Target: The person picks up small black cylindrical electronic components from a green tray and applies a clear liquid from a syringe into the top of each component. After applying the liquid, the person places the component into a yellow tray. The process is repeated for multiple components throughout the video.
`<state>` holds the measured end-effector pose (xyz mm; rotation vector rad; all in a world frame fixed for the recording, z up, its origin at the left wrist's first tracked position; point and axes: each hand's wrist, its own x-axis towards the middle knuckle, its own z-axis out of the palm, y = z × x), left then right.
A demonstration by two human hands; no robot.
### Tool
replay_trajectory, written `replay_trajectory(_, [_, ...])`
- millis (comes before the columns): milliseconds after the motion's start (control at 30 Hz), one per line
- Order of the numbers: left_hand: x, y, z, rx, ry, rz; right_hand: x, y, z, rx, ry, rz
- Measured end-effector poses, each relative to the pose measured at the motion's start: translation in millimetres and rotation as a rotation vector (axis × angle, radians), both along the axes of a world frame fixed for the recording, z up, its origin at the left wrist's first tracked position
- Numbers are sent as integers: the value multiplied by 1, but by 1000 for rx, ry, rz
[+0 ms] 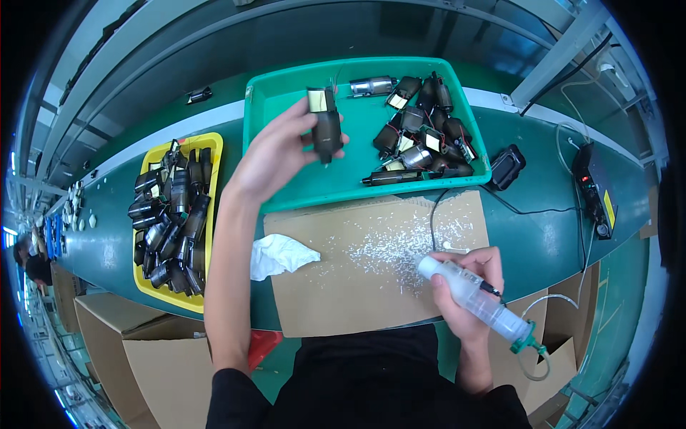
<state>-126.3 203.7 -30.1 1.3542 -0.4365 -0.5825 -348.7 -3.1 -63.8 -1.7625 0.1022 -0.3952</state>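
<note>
My left hand (275,154) is closed around a dark, translucent cylindrical part (327,132) with a pale yellow pad at its upper end. It holds this part over the left half of a green tray (286,187). Gripped in my right hand (468,300) is a clear dispensing syringe (475,293) of whitish contents, its white tip pointing up and left. A green cap (527,339) with a thin tube closes its rear end. Below the tip lies a cardboard sheet (314,307) strewn with small white bits (389,247).
Similar dark parts (421,132) lie in the tray's right half; a yellow tray (168,294) at left is heaped with more. A white cloth (282,256) rests on the cardboard. To the right are a black holder (508,166), a black power strip (594,193) and cables. Cardboard boxes (168,365) stand below.
</note>
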Motion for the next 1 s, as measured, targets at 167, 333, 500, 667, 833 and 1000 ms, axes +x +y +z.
replay_trajectory(167, [-40,-6,-11,-540,255,-123,19,4,39,-1,-146,1])
replay_trajectory(333, [-67,-13,-23,-435,164,-273,26,15,71,68,-328,97])
replay_trajectory(500, [-73,-9,-23,-383,199,-365,27,18,81,-35,-302,248])
replay_trajectory(667, [-76,-6,-20,-406,277,-373,25,22,84,-19,-220,332])
replay_trajectory(833, [-75,-5,-23,-388,237,-368,24,22,96,-259,-83,345])
replay_trajectory(1000, [-74,-1,-20,-362,273,-417,23,18,99,-323,-36,370])
